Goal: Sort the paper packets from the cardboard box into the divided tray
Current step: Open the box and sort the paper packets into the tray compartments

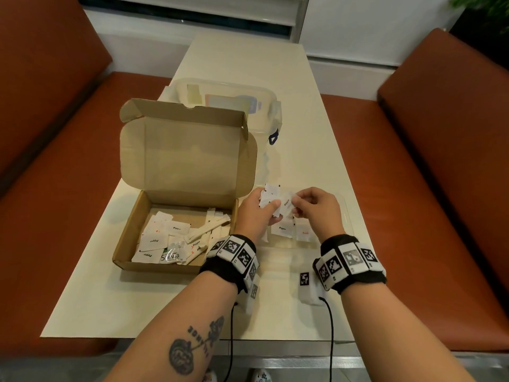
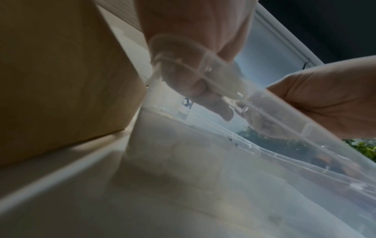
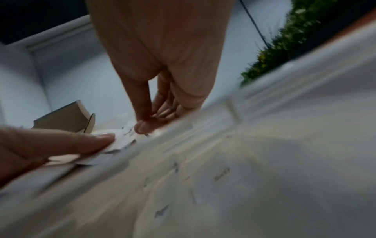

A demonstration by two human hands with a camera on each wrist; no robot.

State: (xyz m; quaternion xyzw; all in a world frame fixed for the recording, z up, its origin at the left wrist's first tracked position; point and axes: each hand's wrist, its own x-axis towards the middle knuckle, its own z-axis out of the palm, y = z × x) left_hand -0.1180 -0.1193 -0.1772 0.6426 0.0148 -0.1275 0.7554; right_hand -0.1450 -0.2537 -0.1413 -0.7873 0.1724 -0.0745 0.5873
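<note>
An open cardboard box [image 1: 125,241] lies on the table at the left, with several white paper packets [image 1: 162,241] inside. To its right stands a clear divided tray [image 1: 347,216] with a Pepper packet [image 1: 282,230] and a Salt packet [image 1: 304,233] in it. Above the tray my left hand [image 1: 256,209] holds a small bunch of white packets [image 1: 271,198], thumb on top. My right hand [image 1: 316,206] pinches one Pepper packet [image 1: 286,203] at the bunch's right edge. In the right wrist view its fingertips [image 3: 142,127] press on that paper [image 3: 124,140].
A clear lidded plastic container [image 1: 248,106] stands behind the box's raised lid [image 1: 187,158]. Orange bench seats [image 1: 427,216] flank the cream table [image 1: 165,307] on both sides. A white tag with a black marker [image 1: 305,282] lies near the front edge.
</note>
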